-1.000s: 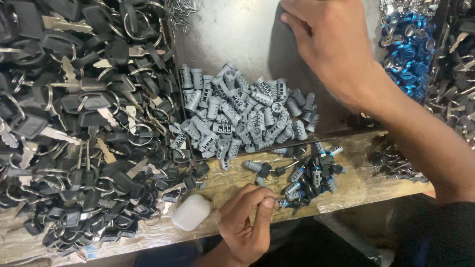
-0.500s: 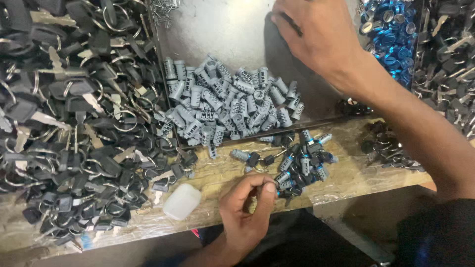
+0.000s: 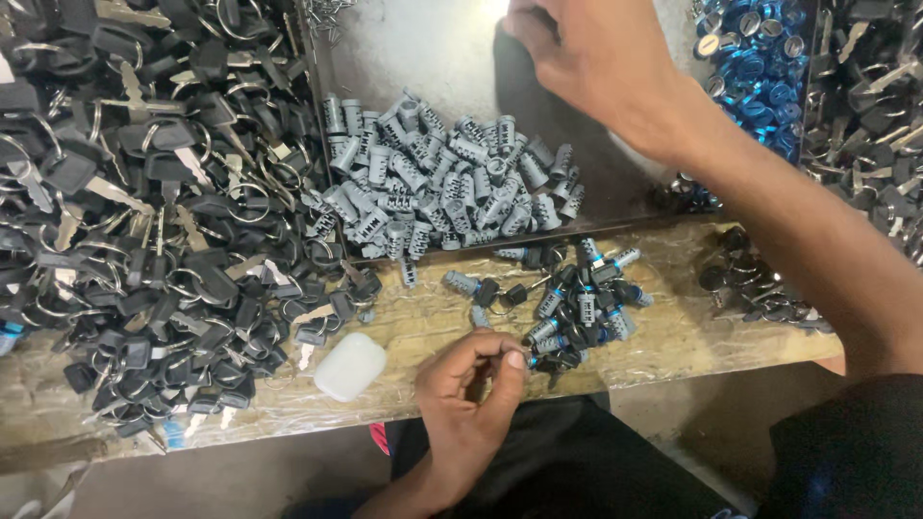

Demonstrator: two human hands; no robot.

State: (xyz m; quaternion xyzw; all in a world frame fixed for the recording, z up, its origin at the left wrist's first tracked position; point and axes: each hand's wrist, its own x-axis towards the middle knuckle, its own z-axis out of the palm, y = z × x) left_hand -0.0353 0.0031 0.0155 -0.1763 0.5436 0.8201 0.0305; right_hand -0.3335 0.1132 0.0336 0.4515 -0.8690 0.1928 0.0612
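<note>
Nearest the camera, the left hand (image 3: 473,399) hovers at the front edge of the wooden bench (image 3: 673,336), thumb and forefinger pressed together on a small dark part (image 3: 507,359) that is too tiny to identify. Just to its left a white rounded case (image 3: 350,366) lies on the bench, and just to its right sits a small heap of assembled lock cylinders (image 3: 577,298), grey barrels with black-headed keys stuck in them, a few strays lying apart toward the left. Beyond that heap, a shallow metal tray (image 3: 433,58) holds a loose mound of bare grey cylinder cores (image 3: 447,187), piled against its near edge. The whole left side of the bench is buried under a large spread of black-headed keys on wire rings (image 3: 154,221), reaching right up to the tray's left wall. A smaller clump of dark keys (image 3: 750,284) lies at the right, near the forearm. Farthest off, the right hand (image 3: 601,62) reaches over the back of the tray, its fingers curled downward; whether they hold anything cannot be told from this angle. Behind and to the right of it lies a pile of shiny blue round caps (image 3: 760,58), with more black keys past them at the far right edge.
</note>
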